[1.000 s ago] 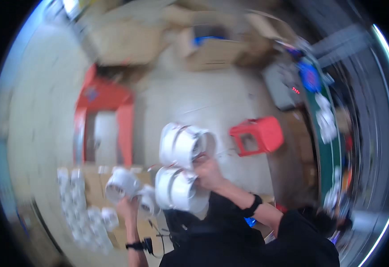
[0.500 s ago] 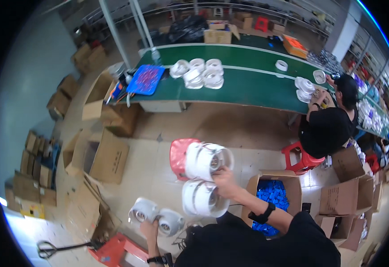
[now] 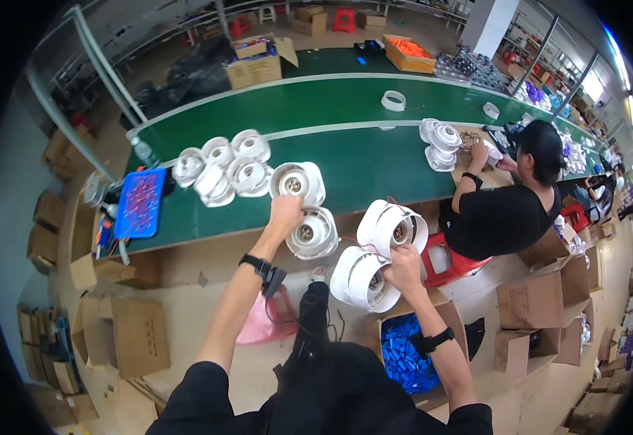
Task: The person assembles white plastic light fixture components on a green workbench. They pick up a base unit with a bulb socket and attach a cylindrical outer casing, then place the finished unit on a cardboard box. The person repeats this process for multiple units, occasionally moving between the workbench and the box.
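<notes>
My left hand [image 3: 286,215] is closed on a pair of white round plastic housings: the upper housing [image 3: 306,178] overlaps the green bench [image 3: 360,174], and the lower one [image 3: 312,233] hangs at its near edge. Their round openings show metal parts inside. Closed around two more, my right hand [image 3: 404,271] carries an upper white housing [image 3: 381,221] and a lower one [image 3: 352,279] in front of the bench. Thin reddish wires trail from this pair. Just left of my left hand, several similar housings [image 3: 217,179] sit clustered on the bench.
A blue tray [image 3: 141,203] of small reddish pieces lies at the bench's left end, beside a clear bottle [image 3: 144,151]. A co-worker [image 3: 508,206] works at right near stacked housings [image 3: 441,145]. Below are a pink-red stool [image 3: 269,322] and a carton of blue pieces [image 3: 407,355].
The view has shifted closer to the bench. My left hand has carried its pair from low at the left up to the bench edge. My right hand still holds its pair, now further right.
</notes>
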{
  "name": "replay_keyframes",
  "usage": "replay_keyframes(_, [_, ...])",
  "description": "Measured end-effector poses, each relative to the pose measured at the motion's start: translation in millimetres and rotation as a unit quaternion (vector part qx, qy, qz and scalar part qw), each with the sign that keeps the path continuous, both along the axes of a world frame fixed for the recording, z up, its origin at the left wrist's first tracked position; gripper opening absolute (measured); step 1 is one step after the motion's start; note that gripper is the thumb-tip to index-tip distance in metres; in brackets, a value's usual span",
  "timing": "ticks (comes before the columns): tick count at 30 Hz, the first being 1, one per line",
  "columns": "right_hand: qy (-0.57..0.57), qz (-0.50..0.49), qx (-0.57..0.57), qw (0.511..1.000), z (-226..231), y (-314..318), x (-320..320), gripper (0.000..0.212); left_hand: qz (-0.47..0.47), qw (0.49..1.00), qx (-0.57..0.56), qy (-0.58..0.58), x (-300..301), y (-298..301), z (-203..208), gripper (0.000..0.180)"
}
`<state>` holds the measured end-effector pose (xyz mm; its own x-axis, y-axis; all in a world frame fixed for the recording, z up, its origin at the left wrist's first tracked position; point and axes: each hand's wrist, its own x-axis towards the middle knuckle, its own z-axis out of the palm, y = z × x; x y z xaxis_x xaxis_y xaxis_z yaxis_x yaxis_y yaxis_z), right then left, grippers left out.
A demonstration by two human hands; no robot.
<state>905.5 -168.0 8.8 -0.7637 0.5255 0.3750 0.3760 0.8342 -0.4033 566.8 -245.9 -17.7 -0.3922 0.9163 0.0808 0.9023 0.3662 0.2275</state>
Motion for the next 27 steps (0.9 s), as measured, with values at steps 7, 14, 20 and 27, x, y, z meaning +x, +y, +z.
replay_keyframes(7, [-0.16, 0.033, -0.016, 0.987, -61, 155, -109, 0.019, -0.054, 0.992, -0.115, -0.022, -114, 164, -61, 0.013])
replay_keyframes(14, [-0.3, 0.091, 0.038, 0.949, -105, 279, -268, 0.005, -0.003, 0.977, -0.207, -0.044, -206, 187, -86, 0.014])
replay_keyframes(20, [-0.321, 0.242, 0.095, 0.911, -92, 288, -374, 0.006, 0.011, 0.974, -0.228, -0.007, -223, 195, -81, 0.015])
replay_keyframes(27, [-0.094, 0.042, 0.035, 0.994, -104, 267, -349, 0.014, -0.064, 0.989, -0.119, -0.057, -226, 196, -90, 0.042])
